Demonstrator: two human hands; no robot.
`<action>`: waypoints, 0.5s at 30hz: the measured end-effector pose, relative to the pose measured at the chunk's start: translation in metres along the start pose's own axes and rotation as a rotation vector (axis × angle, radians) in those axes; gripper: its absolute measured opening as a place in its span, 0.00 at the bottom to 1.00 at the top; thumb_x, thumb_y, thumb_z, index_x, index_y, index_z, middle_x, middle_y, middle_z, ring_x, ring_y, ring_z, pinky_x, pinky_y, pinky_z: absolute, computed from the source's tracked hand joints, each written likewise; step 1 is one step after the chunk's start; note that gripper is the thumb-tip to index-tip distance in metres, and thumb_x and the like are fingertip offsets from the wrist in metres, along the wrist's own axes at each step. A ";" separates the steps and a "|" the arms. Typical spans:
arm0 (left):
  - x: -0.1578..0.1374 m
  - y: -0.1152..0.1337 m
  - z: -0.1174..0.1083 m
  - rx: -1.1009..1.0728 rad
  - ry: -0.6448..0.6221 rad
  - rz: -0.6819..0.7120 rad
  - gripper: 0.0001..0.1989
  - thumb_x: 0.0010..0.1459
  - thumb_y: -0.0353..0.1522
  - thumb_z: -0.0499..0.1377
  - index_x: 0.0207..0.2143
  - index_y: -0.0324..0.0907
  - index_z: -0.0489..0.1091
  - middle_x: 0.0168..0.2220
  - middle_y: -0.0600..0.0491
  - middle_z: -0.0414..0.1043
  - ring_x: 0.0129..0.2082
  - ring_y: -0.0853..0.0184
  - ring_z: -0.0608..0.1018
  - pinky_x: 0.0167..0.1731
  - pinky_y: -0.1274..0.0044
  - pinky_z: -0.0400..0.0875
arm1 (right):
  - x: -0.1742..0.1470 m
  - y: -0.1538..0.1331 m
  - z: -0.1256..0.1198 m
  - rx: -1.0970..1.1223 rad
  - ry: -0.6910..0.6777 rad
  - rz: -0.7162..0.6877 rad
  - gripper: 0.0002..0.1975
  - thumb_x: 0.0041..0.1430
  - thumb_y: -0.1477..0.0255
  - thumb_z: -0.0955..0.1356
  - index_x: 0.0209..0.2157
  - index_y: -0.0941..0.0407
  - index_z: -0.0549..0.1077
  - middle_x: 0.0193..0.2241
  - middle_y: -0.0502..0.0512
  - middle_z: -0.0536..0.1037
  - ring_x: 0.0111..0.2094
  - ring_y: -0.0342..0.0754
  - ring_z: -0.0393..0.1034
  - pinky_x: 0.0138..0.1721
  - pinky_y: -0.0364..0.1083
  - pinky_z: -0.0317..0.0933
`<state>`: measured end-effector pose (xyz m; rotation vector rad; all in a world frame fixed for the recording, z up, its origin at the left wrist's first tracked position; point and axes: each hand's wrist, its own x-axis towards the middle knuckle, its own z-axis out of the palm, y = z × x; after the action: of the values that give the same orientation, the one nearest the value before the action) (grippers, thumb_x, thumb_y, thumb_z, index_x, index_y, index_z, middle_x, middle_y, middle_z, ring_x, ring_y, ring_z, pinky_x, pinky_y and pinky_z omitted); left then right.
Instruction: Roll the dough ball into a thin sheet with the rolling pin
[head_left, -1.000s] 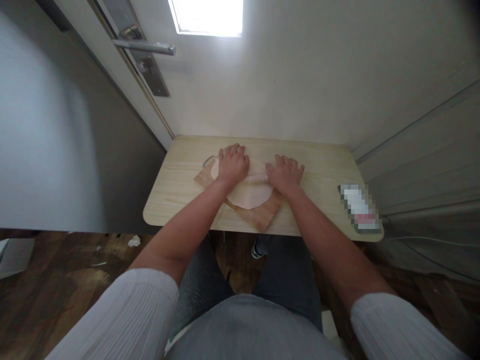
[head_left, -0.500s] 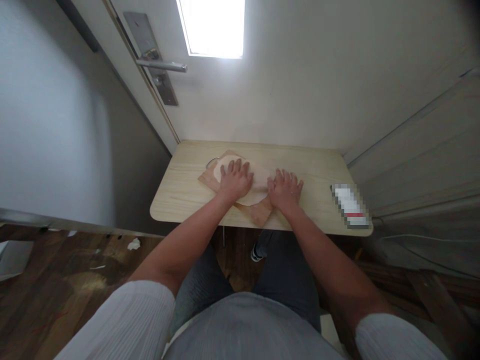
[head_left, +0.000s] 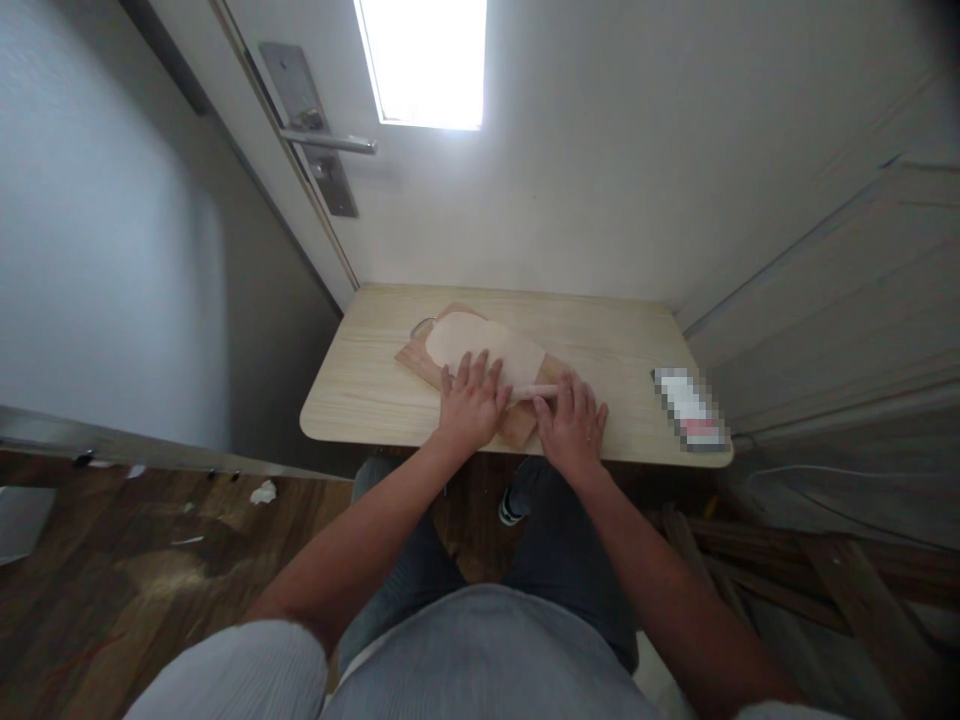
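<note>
A pale sheet of dough (head_left: pixel 480 338) lies flat on a wooden cutting board (head_left: pixel 416 358). Across its near part runs a light rolling pin (head_left: pixel 534 391), its ends hidden under my hands. My left hand (head_left: pixel 472 402) rests over the left part of the pin, with fingers spread flat toward the dough. At the pin's right end is my right hand (head_left: pixel 574 420), its fingers bent over the far side and the thumb on the near side.
The board lies on a small light wood table (head_left: pixel 622 340) set against a white door with a metal handle (head_left: pixel 330 142). A blurred-out flat object (head_left: pixel 690 408) lies at the table's right. Scraps (head_left: pixel 264 492) litter the floor at left.
Both hands have come nearer to my body with the rolling pin. More of the dough's far part shows, and the right fingers are more bent.
</note>
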<state>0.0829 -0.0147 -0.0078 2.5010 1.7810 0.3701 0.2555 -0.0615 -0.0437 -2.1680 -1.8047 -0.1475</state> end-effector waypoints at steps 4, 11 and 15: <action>0.011 -0.002 -0.001 -0.007 -0.005 -0.007 0.29 0.71 0.47 0.38 0.68 0.52 0.58 0.72 0.52 0.51 0.72 0.54 0.51 0.68 0.52 0.45 | 0.012 -0.001 0.000 0.015 -0.014 0.004 0.33 0.71 0.55 0.54 0.69 0.58 0.55 0.68 0.66 0.58 0.67 0.64 0.51 0.64 0.70 0.44; 0.043 -0.013 0.000 -0.003 -0.043 -0.008 0.29 0.71 0.45 0.36 0.67 0.50 0.59 0.72 0.49 0.52 0.71 0.53 0.54 0.66 0.51 0.48 | 0.049 -0.005 0.002 0.014 -0.060 0.023 0.31 0.70 0.55 0.56 0.67 0.56 0.60 0.67 0.65 0.62 0.67 0.66 0.49 0.62 0.71 0.43; 0.063 -0.021 0.004 0.009 -0.049 0.011 0.29 0.70 0.44 0.37 0.68 0.49 0.57 0.72 0.48 0.51 0.71 0.52 0.53 0.66 0.50 0.48 | 0.069 -0.010 0.003 0.024 -0.053 0.031 0.30 0.70 0.54 0.56 0.65 0.56 0.64 0.66 0.62 0.64 0.66 0.67 0.50 0.63 0.72 0.40</action>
<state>0.0836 0.0521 -0.0046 2.5041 1.7561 0.2985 0.2595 0.0052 -0.0256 -2.2022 -1.7903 -0.0611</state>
